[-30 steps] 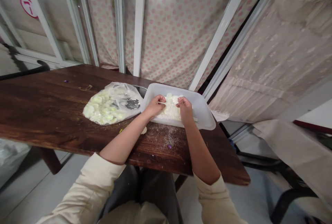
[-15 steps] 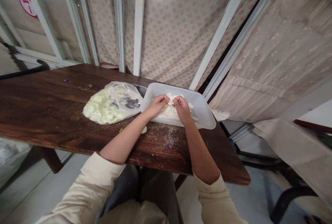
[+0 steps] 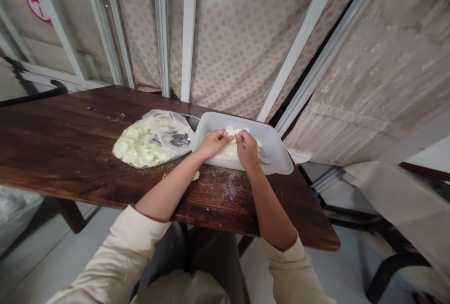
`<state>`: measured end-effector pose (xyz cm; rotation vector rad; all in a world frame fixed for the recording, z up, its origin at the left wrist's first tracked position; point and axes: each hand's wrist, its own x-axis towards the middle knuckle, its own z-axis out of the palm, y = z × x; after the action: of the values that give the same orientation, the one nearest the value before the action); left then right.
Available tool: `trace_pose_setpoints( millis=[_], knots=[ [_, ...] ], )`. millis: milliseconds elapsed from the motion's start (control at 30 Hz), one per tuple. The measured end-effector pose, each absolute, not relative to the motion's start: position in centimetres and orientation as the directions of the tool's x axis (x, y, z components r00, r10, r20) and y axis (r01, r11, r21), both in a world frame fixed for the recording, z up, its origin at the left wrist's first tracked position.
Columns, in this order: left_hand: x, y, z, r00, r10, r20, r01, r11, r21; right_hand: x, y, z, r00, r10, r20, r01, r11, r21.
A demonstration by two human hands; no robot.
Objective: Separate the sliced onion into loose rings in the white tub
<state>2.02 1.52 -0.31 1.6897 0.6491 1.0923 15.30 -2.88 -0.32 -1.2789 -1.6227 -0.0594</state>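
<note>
A white plastic tub [image 3: 277,154] stands on the wooden table, with a heap of pale round slices [image 3: 228,151] in it. Over the heap, my left hand [image 3: 215,142] comes in from the left, thumb and fingers pinched together. Close beside it, my right hand [image 3: 247,147] is pinched too, its fingertips nearly touching the left ones. Whatever lies between the fingertips is too small to make out. To the left of the tub lies a clear plastic bag [image 3: 144,142] of pale green-white slices.
The dark wooden table [image 3: 70,140] carries white grains near its front edge, a loose slice [image 3: 196,176], a bit of string [image 3: 116,117] and small purple scraps. Curtained glass panels rise behind it. A black chair frame [image 3: 390,266] stands at the right.
My left fingertips have shifted slightly to the right, towards my right hand. The right hand has moved only a little; tub and bag stay in place.
</note>
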Motion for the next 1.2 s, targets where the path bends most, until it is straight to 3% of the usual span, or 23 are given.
trace_pose_setpoints(
  millis=[400, 600, 733, 867, 1067, 1200],
  knots=[
    [2.1, 1.5, -0.5, 0.395, 0.853, 0.340, -0.067, -0.342, 0.937, 15.0, -3.2, -0.2, 0.118, 0.656, 0.746, 0.770, 0.414, -0.486],
    [1.9, 1.5, -0.3, 0.343, 0.890, 0.300, -0.134, -0.270, 0.954, 16.2, -2.4, -0.6, 0.342, 0.672, 0.657, 0.632, 0.353, -0.690],
    [1.9, 1.5, -0.3, 0.314, 0.911, 0.269, -0.134, -0.238, 0.962, 16.5, -1.9, -0.7, 0.323, 0.738, 0.593, 0.497, 0.401, -0.770],
    [2.0, 1.6, -0.5, 0.349, 0.906, 0.242, -0.162, -0.196, 0.967, 16.4, -1.8, -0.7, 0.295, 0.749, 0.593, 0.464, 0.430, -0.774],
    [1.9, 1.3, -0.2, 0.384, 0.885, 0.264, -0.155, -0.220, 0.963, 16.5, -1.7, -1.0, 0.480, 0.665, 0.572, 0.475, 0.351, -0.807],
    [2.0, 1.5, -0.4, 0.431, 0.851, 0.299, -0.176, -0.245, 0.953, 16.2, -1.8, -0.7, 0.343, 0.683, 0.645, 0.525, 0.430, -0.734]
  ],
)
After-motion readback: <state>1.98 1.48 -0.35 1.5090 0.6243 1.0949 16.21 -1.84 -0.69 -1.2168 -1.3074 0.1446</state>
